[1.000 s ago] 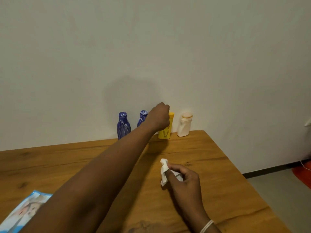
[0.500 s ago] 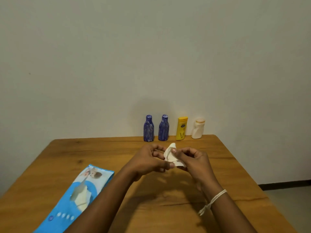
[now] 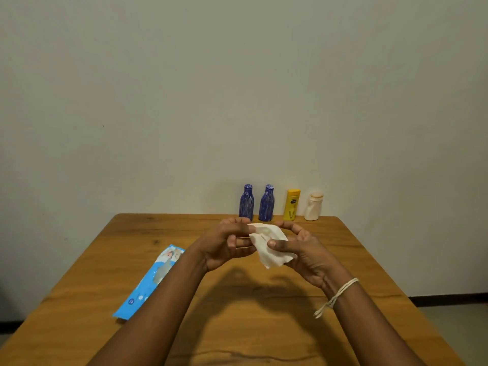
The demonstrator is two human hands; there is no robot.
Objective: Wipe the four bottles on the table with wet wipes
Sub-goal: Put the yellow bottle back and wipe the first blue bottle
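Observation:
Against the wall at the table's far edge stand a row of bottles: two blue ones (image 3: pixel 246 203) (image 3: pixel 266 204), a yellow one (image 3: pixel 291 205) and a white one (image 3: pixel 313 207), all upright. In front of them, above the table's middle, I hold a white wet wipe (image 3: pixel 269 245) between both hands. My left hand (image 3: pixel 227 243) pinches its upper left edge. My right hand (image 3: pixel 303 249) grips its right side, thumb on top. The wipe is partly spread and hangs below my fingers.
A blue pack of wet wipes (image 3: pixel 153 280) lies flat on the left part of the wooden table (image 3: pixel 264 326), partly behind my left forearm. The wall stands right behind the bottles. Floor shows past the table's right edge.
My left hand came back from the yellow bottle and joined the right at the wipe. The wipe has since been pulled wider between both hands.

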